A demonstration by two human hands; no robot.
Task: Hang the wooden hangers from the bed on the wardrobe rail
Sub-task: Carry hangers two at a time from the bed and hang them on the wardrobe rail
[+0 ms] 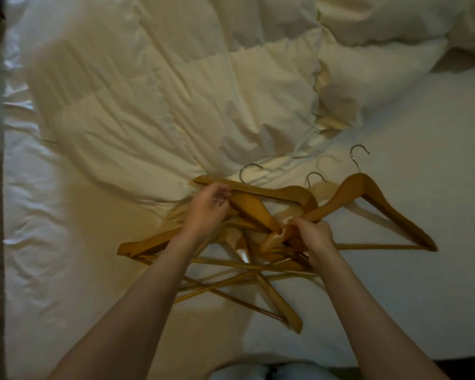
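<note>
- A tangled pile of wooden hangers (247, 259) lies on the white bed (395, 283), just below a rumpled duvet (162, 105).
- The left hand (207, 212) grips a hanger arm at the pile's upper left.
- The right hand (314, 237) appears closed on the right-hand hanger (373, 198); blur hides the fingers.

Tangled on the bed sheet (395, 311): pile of hangers (244, 259), just in front of the duvet (162, 105). Right of the pile, one hanger (381, 207), overlapping it. Behind and right of the pile, pillows (381, 64).
</note>
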